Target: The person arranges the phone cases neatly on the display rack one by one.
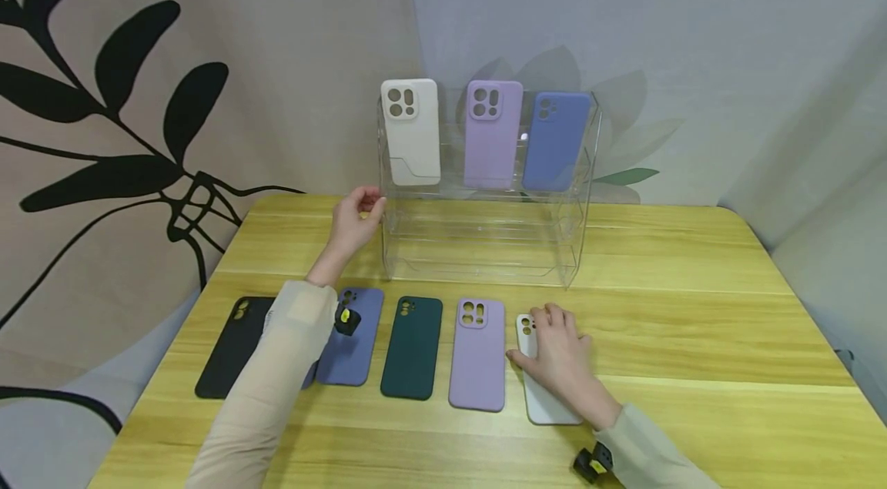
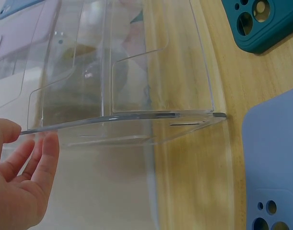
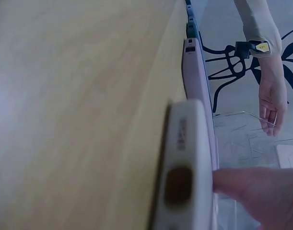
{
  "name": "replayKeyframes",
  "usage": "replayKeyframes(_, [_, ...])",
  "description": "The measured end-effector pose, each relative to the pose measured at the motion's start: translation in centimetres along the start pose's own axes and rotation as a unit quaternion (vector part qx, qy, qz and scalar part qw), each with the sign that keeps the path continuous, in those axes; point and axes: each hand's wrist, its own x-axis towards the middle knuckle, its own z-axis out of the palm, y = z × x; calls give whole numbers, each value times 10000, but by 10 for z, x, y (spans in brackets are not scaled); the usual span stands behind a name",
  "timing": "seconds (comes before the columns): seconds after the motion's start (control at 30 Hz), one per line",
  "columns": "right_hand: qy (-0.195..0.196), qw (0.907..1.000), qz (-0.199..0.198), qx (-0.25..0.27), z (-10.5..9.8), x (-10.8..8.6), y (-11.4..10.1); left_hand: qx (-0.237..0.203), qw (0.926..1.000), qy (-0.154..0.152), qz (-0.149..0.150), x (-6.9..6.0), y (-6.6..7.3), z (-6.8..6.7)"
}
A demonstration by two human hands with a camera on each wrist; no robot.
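My left hand (image 1: 355,221) is at the left side of a clear acrylic display rack (image 1: 478,279). In the left wrist view its thumb and fingertips pinch the edge of the rack's side panel. My right hand (image 1: 563,354) lies over a white phone case (image 1: 547,403) on the table, the thumb at its left edge and the fingers across its upper right. The right wrist view shows the thumb against this case's side. On the rack's upper tier stand a white phone case (image 1: 420,135), a light purple one (image 1: 492,138) and a blue one (image 1: 557,142).
Left of the right hand, a row of phone cases lies on the wooden table (image 1: 693,319): light purple (image 1: 478,366), dark green (image 1: 412,350), blue-violet (image 1: 349,354) and black (image 1: 232,350). My left sleeve partly covers the row's left end. A patterned curtain (image 1: 312,50) hangs behind.
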Motion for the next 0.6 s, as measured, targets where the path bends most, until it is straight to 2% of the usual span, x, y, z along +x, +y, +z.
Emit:
replayKeyframes(0.1, [-60,9993,7,-375,-3,-2,2,42,10000,18,45,0,1,1])
replayKeyframes(0.27, [-119,9976,49,-677,-5,-2,5,18,10000,54,33,0,2,1])
replayKeyframes(0.43, [-91,9983,20,-581,-4,-2,6,34,10000,52,8,0,2,1])
replayKeyframes(0.6, [-24,9994,92,-331,-2,-1,7,-9,9998,152,162,0,-1,2])
